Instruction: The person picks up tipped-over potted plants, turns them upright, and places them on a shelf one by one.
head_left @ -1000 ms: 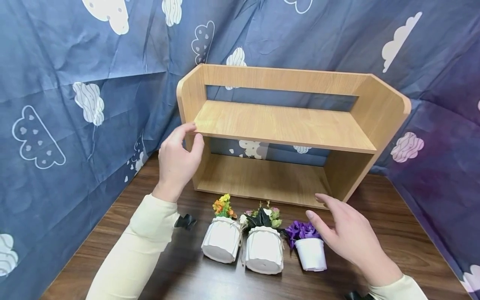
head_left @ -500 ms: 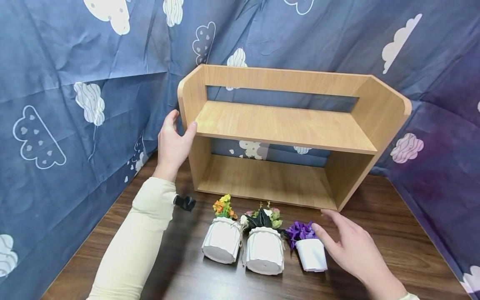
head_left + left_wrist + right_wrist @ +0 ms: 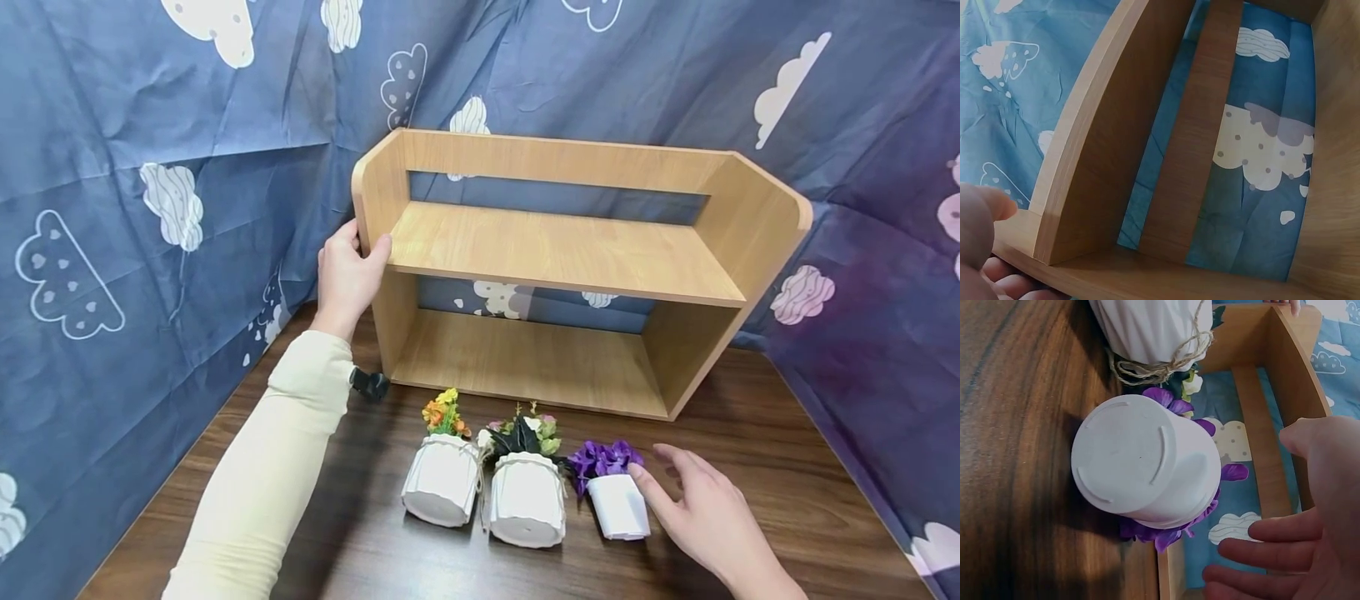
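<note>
My left hand (image 3: 347, 279) grips the left side panel of a two-tier wooden shelf (image 3: 555, 246), thumb at the inner front edge and fingers round the outside. In the left wrist view the thumb and curled fingertips lie on either side of the panel (image 3: 1079, 144). On the right, my right hand (image 3: 712, 512) hovers beside a small white pot of purple flowers (image 3: 618, 507), which lies on its side with its base toward me. In the right wrist view the fingers (image 3: 1272, 553) are spread apart from that pot (image 3: 1125, 456), holding nothing.
Two larger white pots lie left of the purple one: one with orange and yellow flowers (image 3: 442, 483), one with pink and white flowers (image 3: 527, 504), both tied with twine. Under everything is a dark wooden table (image 3: 360, 533). Blue cloud-patterned cloth (image 3: 225, 108) hangs behind and at both sides.
My left hand has moved left from the shelf's front edge and taken hold of its side panel. My right hand has lowered toward the purple-flower pot. The pots stay where they were.
</note>
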Action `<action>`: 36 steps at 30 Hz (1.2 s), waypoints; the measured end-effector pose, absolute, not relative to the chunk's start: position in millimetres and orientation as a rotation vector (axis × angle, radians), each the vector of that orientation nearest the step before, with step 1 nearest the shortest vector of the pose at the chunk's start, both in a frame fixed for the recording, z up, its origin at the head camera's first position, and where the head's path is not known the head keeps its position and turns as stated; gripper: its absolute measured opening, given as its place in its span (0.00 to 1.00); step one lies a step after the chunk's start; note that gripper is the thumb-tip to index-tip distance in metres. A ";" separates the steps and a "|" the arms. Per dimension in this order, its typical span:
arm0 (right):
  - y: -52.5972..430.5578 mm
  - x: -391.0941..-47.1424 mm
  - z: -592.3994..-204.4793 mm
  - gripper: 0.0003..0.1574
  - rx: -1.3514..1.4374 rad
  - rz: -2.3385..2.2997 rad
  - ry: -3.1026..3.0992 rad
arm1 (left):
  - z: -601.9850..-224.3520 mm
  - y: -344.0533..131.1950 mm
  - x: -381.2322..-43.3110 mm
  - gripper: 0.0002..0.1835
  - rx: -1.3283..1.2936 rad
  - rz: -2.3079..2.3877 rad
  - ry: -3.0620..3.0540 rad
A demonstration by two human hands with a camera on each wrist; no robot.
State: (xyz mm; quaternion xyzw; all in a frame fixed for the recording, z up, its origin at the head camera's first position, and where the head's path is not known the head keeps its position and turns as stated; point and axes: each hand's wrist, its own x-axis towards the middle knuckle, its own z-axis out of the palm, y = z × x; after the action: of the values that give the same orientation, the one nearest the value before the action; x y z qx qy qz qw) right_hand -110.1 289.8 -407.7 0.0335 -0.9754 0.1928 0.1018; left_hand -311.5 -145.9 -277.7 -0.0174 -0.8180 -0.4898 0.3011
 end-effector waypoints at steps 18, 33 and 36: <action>287.7 -100.2 -428.2 0.46 0.001 0.550 -2.968 | -283.4 -147.6 -318.5 0.16 0.055 -1.225 -2.196; 283.3 -105.5 -439.8 0.46 -0.098 0.580 -3.074 | -286.1 -145.6 -319.8 0.16 0.042 -1.210 -2.201; 282.1 -106.8 -441.4 0.41 -0.110 0.599 -3.080 | -286.4 -145.4 -319.8 0.16 0.036 -1.198 -2.197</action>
State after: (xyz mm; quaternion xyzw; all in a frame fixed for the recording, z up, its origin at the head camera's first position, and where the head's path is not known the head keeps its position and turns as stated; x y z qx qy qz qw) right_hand -106.8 282.1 -441.4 -0.0351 -0.9810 0.1909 0.0011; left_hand -319.8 -145.4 -286.4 0.0138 -0.8334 -0.4546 0.3139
